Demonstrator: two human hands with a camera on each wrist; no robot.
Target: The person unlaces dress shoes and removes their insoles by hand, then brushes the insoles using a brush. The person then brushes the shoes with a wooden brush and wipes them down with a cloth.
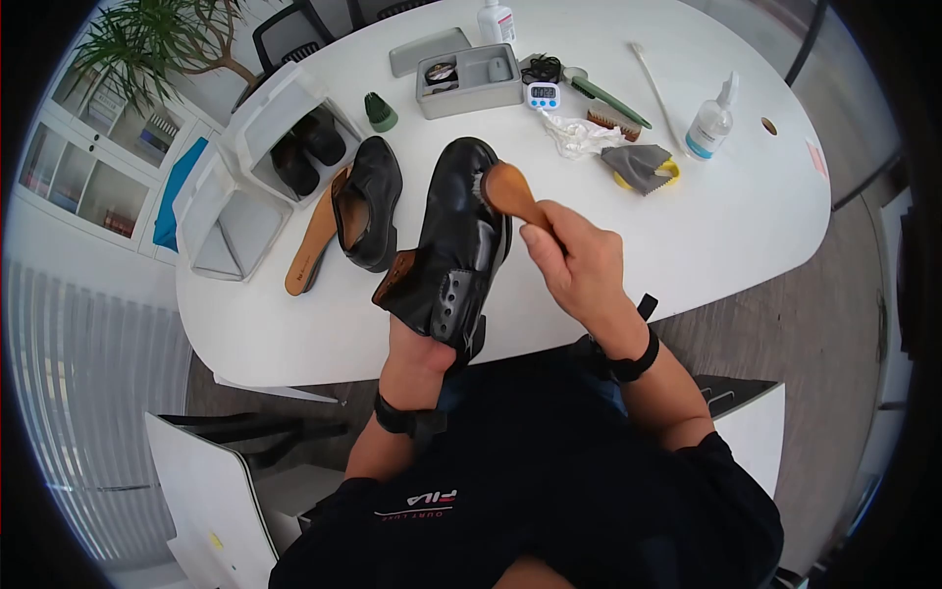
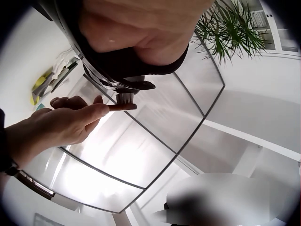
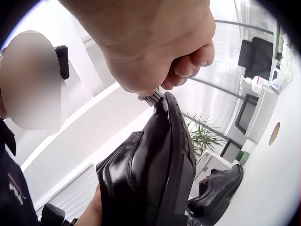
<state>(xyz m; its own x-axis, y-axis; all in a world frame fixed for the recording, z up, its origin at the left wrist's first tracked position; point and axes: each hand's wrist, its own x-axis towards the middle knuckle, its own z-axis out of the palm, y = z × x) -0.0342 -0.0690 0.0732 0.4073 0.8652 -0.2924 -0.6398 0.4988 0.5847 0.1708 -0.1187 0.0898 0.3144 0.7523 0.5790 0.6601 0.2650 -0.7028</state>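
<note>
My left hand [image 1: 422, 344] holds up a black leather shoe [image 1: 453, 226], toe pointing away from me. The hand reaches in at the shoe's opening, and its fingers are hidden. No lace runs through the eyelets, and brown lining shows at the collar. In my right hand [image 1: 579, 250] is a small wooden-backed brush [image 1: 508, 188] with a round head, its handle gripped between thumb and fingers. The pale bristles [image 2: 125, 98] meet the shoe near the toe. In the right wrist view, the bristles [image 3: 153, 98] sit right at the upper's edge. A matching shoe [image 1: 371, 201] lies on the table.
Beside that shoe lies a long brown piece with lettering [image 1: 312, 250]. A white shoe box [image 1: 235, 147] contains dark shoes. Farther back are a green brush [image 1: 381, 113], a grey tin [image 1: 471, 98], a timer [image 1: 543, 95], a grey cloth [image 1: 638, 167] and a spray bottle [image 1: 708, 128].
</note>
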